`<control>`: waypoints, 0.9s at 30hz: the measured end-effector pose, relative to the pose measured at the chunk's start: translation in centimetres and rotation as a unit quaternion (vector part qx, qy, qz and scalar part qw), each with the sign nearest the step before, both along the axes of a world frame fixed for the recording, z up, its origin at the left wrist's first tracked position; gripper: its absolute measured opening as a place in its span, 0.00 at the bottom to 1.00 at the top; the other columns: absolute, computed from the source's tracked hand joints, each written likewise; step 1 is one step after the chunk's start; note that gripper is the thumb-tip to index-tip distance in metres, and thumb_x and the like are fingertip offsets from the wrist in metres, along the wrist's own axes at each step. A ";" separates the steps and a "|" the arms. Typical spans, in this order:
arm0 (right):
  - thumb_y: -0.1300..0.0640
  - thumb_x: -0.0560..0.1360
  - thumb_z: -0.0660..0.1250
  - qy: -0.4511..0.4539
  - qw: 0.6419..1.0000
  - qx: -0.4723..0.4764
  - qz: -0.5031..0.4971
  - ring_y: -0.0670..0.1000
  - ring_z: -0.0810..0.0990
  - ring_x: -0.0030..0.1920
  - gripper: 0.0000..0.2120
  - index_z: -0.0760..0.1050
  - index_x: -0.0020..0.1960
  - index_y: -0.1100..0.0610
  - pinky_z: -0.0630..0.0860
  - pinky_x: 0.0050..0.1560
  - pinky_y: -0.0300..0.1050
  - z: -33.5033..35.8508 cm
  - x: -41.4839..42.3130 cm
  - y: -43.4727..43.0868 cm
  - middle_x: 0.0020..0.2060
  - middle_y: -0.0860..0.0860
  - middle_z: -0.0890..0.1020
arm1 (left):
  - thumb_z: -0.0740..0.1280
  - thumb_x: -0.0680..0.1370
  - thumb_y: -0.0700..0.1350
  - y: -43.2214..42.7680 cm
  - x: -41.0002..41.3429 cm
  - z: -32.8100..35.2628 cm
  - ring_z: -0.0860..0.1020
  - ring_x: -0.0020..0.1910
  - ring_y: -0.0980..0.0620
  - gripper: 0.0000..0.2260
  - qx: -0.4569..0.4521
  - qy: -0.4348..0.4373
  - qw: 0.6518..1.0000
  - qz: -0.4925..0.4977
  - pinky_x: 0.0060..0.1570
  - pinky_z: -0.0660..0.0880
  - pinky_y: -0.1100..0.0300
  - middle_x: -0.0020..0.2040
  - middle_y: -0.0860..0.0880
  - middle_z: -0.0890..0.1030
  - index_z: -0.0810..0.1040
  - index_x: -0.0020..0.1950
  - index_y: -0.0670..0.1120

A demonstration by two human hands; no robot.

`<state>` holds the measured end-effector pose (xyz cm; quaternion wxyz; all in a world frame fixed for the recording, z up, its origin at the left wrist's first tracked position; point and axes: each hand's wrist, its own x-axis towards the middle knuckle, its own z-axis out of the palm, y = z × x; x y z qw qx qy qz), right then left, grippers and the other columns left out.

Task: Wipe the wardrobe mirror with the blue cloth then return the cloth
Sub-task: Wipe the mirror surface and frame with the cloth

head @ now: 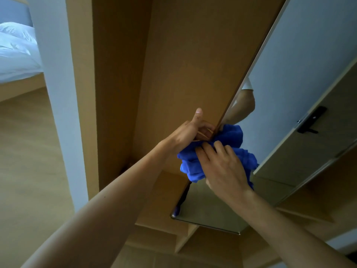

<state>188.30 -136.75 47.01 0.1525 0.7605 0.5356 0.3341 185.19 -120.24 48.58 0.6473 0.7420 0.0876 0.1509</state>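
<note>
1. At the far left of my feed a bed (16,53) with white bedding shows on its wooden base, and the pale wood floor (29,155) runs down from it.
2. Next comes a white wall edge (58,97), running from top to bottom.
3. Beside it stands the wardrobe (183,55), its plain brown side panel filling the middle of the view. I can see open shelves near the bottom.
4. The left hand (190,133) reaches up to the mirror's near edge. Its thumb points upward against the panel and its fingers (205,130) are clenched round that edge, grasping the mirror. The heel of the hand touches the cloth.
5. The blue cloth (193,168) is bunched into a wad against the mirror's near edge, between the two hands. Part of it hangs below the left wrist and part shows past the right hand.
6. The right hand (222,169) lies on top of the wad. Its fingers (218,150) curve over the blue cloth, grasping it and holding it against the glass. I cannot see the thumb.
7. The mirror (301,60) slants from the upper right down to a rounded corner low in the middle. It reflects a bare arm with a white sleeve, a second patch of blue cloth, a pale wall and a door.
8. Furthest right, inside that reflection, is a dark door handle (311,120).
</note>
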 end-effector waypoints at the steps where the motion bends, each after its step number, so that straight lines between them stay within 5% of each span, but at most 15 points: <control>1: 0.60 0.68 0.65 0.012 1.000 -0.014 -0.007 0.55 0.75 0.48 0.17 0.75 0.58 0.57 0.73 0.48 0.50 -0.7 -0.1 0.1 0.49 0.54 0.80 | 0.38 0.83 0.65 -0.1 0.0 -0.1 0.83 0.55 0.49 0.37 -0.016 -0.002 1.000 0.003 0.65 0.73 0.56 0.55 0.45 0.84 0.84 0.57 0.49; 5: 0.59 0.68 0.71 0.060 0.996 -0.059 -0.043 0.56 0.77 0.50 0.16 0.75 0.55 0.58 0.75 0.50 0.51 -4.0 -0.9 0.7 0.49 0.55 0.80 | 0.37 0.84 0.63 -0.3 0.3 -0.6 0.83 0.54 0.49 0.37 -0.029 -0.009 0.999 0.011 0.56 0.73 0.64 0.56 0.43 0.84 0.83 0.58 0.47; 12: 0.60 0.66 0.71 0.101 0.990 -0.085 -0.051 0.56 0.77 0.50 0.16 0.75 0.53 0.58 0.76 0.51 0.51 -6.1 -1.5 0.8 0.48 0.55 0.80 | 0.36 0.84 0.62 -0.6 -0.1 -2.0 0.82 0.58 0.49 0.36 -0.036 -0.009 0.999 0.002 0.60 0.73 0.60 0.57 0.46 0.83 0.82 0.59 0.50; 16: 0.61 0.66 0.61 0.077 0.996 -0.035 -0.020 0.56 0.76 0.44 0.16 0.77 0.53 0.58 0.75 0.45 0.51 -4.5 -1.4 0.0 0.44 0.55 0.80 | 0.38 0.83 0.65 -0.5 -0.6 -4.3 0.82 0.58 0.51 0.35 -0.047 0.016 0.999 -0.007 0.69 0.71 0.54 0.56 0.48 0.84 0.83 0.56 0.52; 20: 0.61 0.70 0.60 0.057 0.998 0.014 0.008 0.56 0.74 0.45 0.15 0.77 0.54 0.58 0.74 0.45 0.50 -4.1 -1.1 -0.6 0.45 0.54 0.80 | 0.36 0.83 0.64 -1.0 -0.9 -6.1 0.79 0.61 0.53 0.37 -0.014 0.049 0.999 0.006 0.62 0.67 0.63 0.58 0.48 0.83 0.82 0.64 0.48; 27: 0.60 0.70 0.60 0.080 0.997 -0.006 0.001 0.55 0.76 0.46 0.17 0.76 0.57 0.58 0.74 0.47 0.51 -8.0 -0.3 -0.4 0.47 0.54 0.80 | 0.39 0.84 0.63 -1.3 -1.0 -6.2 0.81 0.58 0.48 0.36 -0.048 0.029 0.998 0.006 0.67 0.73 0.55 0.57 0.45 0.83 0.81 0.64 0.44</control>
